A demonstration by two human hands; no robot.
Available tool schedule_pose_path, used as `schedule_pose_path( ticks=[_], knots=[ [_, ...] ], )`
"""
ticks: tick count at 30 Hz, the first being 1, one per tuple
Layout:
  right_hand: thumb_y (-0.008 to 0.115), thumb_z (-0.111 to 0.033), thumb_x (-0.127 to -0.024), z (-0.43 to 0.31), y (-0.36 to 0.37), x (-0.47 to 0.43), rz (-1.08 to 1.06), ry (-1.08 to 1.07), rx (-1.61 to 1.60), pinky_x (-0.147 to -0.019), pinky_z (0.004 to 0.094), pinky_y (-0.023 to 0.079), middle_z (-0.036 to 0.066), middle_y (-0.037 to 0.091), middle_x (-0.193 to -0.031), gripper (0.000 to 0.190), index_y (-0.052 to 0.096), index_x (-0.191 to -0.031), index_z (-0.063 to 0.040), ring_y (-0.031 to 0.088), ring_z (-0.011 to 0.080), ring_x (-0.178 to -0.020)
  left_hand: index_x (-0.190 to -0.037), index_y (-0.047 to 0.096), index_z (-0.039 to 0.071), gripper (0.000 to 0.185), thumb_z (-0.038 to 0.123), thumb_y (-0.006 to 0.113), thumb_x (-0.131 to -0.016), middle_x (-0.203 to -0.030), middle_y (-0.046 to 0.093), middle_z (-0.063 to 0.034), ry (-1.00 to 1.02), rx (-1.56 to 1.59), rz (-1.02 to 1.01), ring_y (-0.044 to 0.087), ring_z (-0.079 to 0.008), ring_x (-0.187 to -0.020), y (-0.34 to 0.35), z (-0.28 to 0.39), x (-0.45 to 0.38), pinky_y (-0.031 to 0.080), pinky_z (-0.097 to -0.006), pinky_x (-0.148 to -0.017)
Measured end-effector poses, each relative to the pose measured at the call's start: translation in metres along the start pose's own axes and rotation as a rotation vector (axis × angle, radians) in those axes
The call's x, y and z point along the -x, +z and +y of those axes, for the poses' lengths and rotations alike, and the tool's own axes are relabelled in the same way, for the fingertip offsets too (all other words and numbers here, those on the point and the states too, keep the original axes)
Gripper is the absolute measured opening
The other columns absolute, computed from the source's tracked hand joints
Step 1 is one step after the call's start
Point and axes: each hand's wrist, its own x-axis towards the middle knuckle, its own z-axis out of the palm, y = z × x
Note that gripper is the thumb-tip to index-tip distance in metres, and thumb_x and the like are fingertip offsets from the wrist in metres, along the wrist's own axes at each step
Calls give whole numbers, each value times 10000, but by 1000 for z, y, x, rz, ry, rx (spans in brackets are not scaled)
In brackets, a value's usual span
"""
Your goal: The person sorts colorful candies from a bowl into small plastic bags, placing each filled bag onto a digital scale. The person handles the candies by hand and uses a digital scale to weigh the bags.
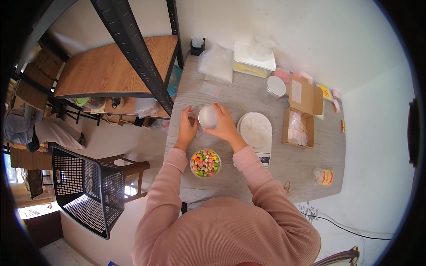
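My right hand [223, 123] grips a round white lid or cup [208, 116] from its right side, above the grey wood-grain table [233, 179]. At the left of that round piece is my left hand [188, 124], its thumb and fingers apart; some clear plastic seems to lie near its fingertips. Nearer to my body stands a round clear container [205, 163] filled with small colourful candy-like pieces. A white digital kitchen scale [256, 133] with a round plate lies just right of my right hand. What lies under the round white piece is hidden.
Behind are a bag of clear plastic [216, 63], a white-lidded box [254, 60] and a jar with a silvery lid [276, 86]. An open cardboard box [298, 129] holds plastic packets. A labelled jar [323, 176] is at right; a black basket [88, 189] and shelving [116, 69] at left.
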Motion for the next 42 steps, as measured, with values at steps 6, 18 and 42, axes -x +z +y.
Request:
schedule_pose_path(
  ticks=[6, 18, 42],
  knots=[
    [811, -343, -527, 4, 14, -4, -100, 30, 177, -968, 433, 351, 188, 447, -1272, 917, 442, -1296, -8, 422, 346, -1180, -1176, 430, -8, 404, -34, 615, -818, -1027, 513, -74, -181, 292, 249, 523, -99, -779, 5, -16, 0, 451, -217, -677],
    [766, -356, -658, -23, -5, -11, 137, -64, -29, -908, 411, 389, 174, 516, -1217, 679, 533, -1193, -10, 499, 291, -1120, -1150, 463, 42, 267, 61, 555, -901, -958, 552, -4, -547, 1051, 321, 531, -66, -810, -32, 23, -2, 466, -235, -717],
    [671, -30, -801, -129, -65, 79, -189, 173, -1003, -685, 206, 467, 42, 634, -846, 354, 550, -1132, 11, 596, 83, -762, -1131, 506, -8, 282, 23, 591, -864, -811, 556, -12, -338, 700, 33, 557, -96, -741, -105, 173, 88, 447, -230, -685]
  ],
)
